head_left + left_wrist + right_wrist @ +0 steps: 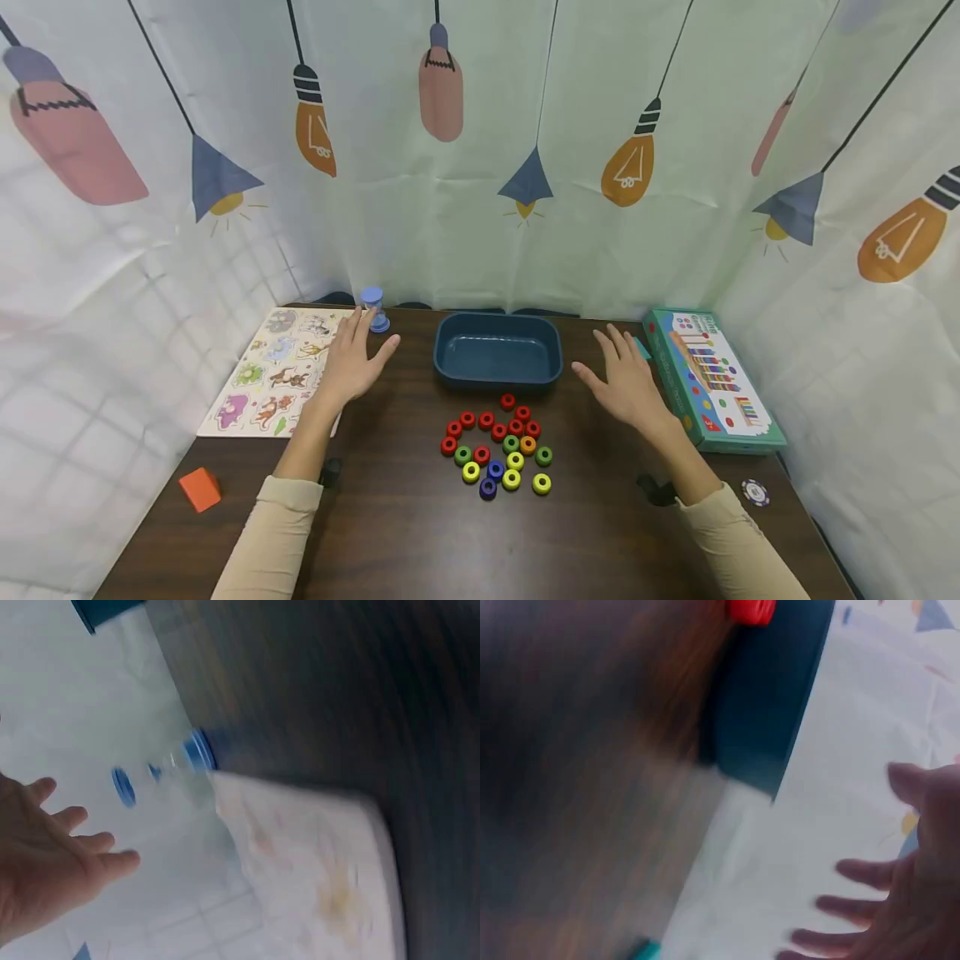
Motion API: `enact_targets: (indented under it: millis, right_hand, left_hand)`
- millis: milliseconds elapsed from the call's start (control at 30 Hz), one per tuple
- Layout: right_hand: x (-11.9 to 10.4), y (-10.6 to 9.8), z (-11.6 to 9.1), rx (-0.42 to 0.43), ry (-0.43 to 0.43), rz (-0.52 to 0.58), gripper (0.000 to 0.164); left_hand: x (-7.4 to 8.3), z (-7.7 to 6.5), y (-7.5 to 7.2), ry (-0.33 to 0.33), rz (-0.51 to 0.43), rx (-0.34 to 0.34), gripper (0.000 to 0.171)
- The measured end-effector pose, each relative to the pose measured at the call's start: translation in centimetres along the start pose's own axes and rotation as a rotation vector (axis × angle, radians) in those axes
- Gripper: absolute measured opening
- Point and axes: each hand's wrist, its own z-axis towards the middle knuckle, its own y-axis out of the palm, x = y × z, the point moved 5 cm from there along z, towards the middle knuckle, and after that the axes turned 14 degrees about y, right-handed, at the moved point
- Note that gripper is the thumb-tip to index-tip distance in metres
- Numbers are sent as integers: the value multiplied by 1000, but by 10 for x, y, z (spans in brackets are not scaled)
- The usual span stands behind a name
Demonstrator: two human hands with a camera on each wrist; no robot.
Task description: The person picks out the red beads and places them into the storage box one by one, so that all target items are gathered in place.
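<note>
My left hand [349,360] is raised with fingers spread and holds nothing. It is nearest the animal picture board [251,392] and the blue sand timer [372,296], which the left wrist view shows beyond the fingers. On the other side, my right hand [628,383] hovers with straight fingers, nothing in its grasp, between the dark blue tray [498,385] and the green game box [672,383]. Between the hands lie several small rings: red rings [507,396], green, yellow [542,491], blue and one orange ring [528,438].
An orange block [200,490] lies at the table's left side. To the right is a poker chip [755,492]. A small teal item [642,347] sits partly behind the right hand. A lamp-patterned curtain [480,225] hangs along the back and sides.
</note>
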Motion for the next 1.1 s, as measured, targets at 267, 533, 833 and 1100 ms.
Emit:
enact_targets:
  millis: [267,533,833,1100]
  right_hand:
    - [-18,31,-18,-244,96,216,52]
    - [-27,76,-22,-523,128,490,33]
    - [-25,102,-27,-606,151,621,34]
    - [-27,107,-25,-669,193,743,39]
  left_hand:
    - [27,15,32,-49,-446,67,73]
    - [41,18,73,-246,-856,78,59]
    - [44,7,94,-407,-962,288,59]
    - [44,9,93,-419,-1012,374,69]
